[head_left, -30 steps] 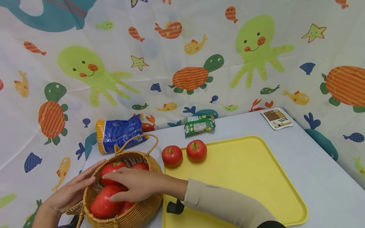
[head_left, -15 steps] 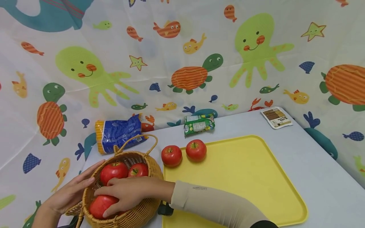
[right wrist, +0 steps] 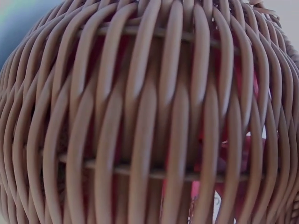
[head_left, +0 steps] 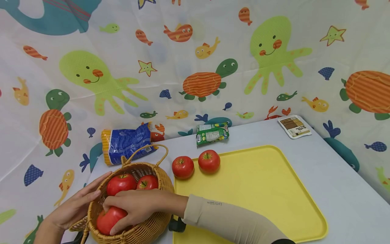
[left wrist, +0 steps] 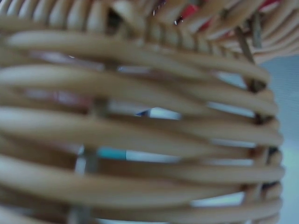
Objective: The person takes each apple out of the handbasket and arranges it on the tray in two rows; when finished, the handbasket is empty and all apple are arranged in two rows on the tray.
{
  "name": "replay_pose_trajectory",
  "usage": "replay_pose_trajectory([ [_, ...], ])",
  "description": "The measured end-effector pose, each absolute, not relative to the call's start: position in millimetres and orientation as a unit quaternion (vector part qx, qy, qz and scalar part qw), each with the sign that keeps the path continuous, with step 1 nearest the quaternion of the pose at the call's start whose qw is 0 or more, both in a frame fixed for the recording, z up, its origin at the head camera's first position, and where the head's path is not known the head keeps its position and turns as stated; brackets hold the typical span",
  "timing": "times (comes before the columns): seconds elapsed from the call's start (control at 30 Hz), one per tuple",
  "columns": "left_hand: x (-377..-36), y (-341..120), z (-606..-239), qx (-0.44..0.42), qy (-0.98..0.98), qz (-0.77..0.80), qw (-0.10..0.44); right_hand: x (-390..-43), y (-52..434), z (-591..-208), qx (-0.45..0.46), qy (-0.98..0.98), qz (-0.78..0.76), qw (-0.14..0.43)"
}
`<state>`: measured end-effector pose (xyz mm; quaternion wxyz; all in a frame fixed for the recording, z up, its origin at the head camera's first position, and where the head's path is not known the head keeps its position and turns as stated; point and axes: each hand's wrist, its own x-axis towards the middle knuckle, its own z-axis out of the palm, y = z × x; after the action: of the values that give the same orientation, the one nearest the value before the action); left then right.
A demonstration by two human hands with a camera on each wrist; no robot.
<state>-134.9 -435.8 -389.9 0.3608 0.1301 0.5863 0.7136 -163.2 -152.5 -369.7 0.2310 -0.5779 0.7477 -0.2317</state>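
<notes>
In the head view, a wicker basket with red apples stands at the lower left. My right hand reaches into it and grips the front apple, thumb on one side and fingers on the other. Behind that hand lie an apple and another apple. My left hand rests along the basket's left outer side, fingers fairly straight near the rim. Close-up wicker wall fills the left wrist view. The right wrist view shows the basket's side, red showing through gaps; neither wrist view shows a hand.
A yellow tray lies right of the basket. On its back left corner sit a red apple and another apple. Behind are a blue bag, a green packet and a white-brown packet.
My right hand has moved left and down inside the basket, off the back apples and onto the front apple, which shifts slightly. My left hand stays at the basket's side.
</notes>
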Motion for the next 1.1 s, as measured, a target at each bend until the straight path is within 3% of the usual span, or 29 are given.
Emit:
replay_pose_trajectory([
  [0.43,-134.2,-434.4,-392.0,0.145,0.57,0.723,0.363,-167.8,-142.5,-363.3,-0.574,0.734,-0.28,0.229],
  [0.77,-133.5,-435.3,-393.1,0.143,0.576,0.719,0.362,-167.8,-118.2,-355.2,-0.521,0.754,-0.366,0.163],
  [1.1,-136.0,-441.4,-394.8,0.103,0.646,0.681,0.331,-190.5,-40.9,-332.4,-0.48,0.747,-0.455,0.063],
])
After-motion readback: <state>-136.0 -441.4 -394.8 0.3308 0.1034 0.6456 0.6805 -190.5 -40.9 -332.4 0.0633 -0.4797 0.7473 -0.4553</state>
